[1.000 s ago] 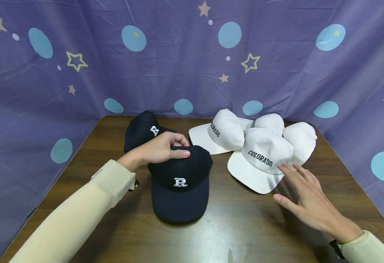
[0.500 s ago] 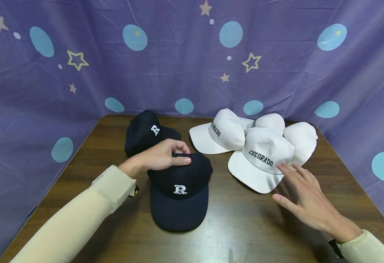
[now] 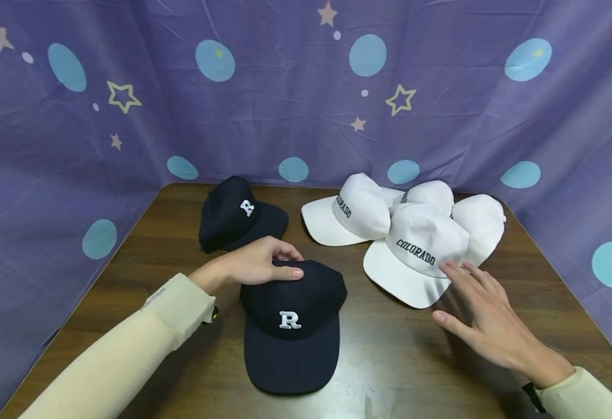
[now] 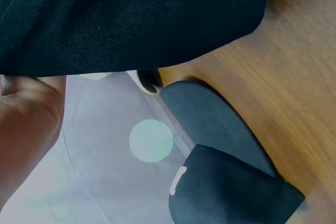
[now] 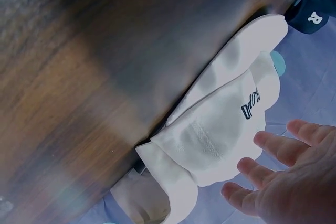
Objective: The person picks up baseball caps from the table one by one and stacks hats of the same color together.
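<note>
My left hand grips the back of a black baseball cap with a white R on its front, thumb on the crown, brim toward me. The fingers behind the crown are partly hidden. In the left wrist view that cap's dark fabric fills the top. Behind it on the table sits a second black R cap, brim to the right. My right hand is beside the nearest white COLORADO cap, its fingers spread; whether the fingertips touch it I cannot tell. It holds nothing.
More white caps cluster at the back right of the wooden table, partly overlapping. A purple curtain with stars and blue dots hangs around the table's back and sides.
The left hand has brought the front black cap toward me, away from the second black cap, which is now more fully visible. My right hand and the white caps have hardly moved.
</note>
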A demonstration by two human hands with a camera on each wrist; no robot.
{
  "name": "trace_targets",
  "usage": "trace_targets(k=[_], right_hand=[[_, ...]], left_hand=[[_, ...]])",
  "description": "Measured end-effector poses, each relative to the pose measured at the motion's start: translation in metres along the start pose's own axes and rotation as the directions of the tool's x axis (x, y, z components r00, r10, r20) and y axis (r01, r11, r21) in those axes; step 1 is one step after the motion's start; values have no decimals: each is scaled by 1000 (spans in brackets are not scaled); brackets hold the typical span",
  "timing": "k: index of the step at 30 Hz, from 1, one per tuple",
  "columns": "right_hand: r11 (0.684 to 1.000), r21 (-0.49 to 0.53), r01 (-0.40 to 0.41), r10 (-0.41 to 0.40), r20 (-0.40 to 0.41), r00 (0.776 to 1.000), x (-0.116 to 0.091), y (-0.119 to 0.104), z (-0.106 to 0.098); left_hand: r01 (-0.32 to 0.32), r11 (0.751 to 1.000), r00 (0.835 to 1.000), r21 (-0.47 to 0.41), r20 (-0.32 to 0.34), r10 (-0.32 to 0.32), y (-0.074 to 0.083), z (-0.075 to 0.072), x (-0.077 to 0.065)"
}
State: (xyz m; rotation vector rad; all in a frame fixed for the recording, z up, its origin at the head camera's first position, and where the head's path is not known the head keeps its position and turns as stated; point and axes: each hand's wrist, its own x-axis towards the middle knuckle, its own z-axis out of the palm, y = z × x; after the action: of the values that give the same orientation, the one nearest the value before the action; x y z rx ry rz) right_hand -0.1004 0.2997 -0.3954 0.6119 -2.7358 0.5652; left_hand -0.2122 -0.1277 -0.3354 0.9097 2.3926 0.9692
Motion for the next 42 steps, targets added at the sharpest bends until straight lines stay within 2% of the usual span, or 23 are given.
trace_targets(k=[11, 18, 25, 28, 36, 42], right_hand=[[1000, -2, 3, -3, -8, 1000, 0, -2, 0], [1000, -3, 3, -3, -20, 1000, 1, -3, 0], [1000, 1, 13, -13, -32, 999, 1, -3, 0], [1000, 4, 15, -15, -32, 999, 1, -3, 1], [1000, 4, 12, -12, -29, 1000, 3, -3, 1], [1000, 6, 19, -19, -34, 999, 4, -5, 2]], left_hand=[[-5, 999, 1000, 45, 15, 4, -3, 1, -3], [-4, 998, 1000, 56, 5, 3, 0, 2, -6], [33, 997, 999, 68, -5, -32, -1, 2, -7], [20, 996, 1000, 83, -17, -18, -2, 3, -6], [-17, 994, 996, 106, -89, 26, -4, 3, -7], [-26, 992, 981, 126, -187, 50, -10, 0, -9]])
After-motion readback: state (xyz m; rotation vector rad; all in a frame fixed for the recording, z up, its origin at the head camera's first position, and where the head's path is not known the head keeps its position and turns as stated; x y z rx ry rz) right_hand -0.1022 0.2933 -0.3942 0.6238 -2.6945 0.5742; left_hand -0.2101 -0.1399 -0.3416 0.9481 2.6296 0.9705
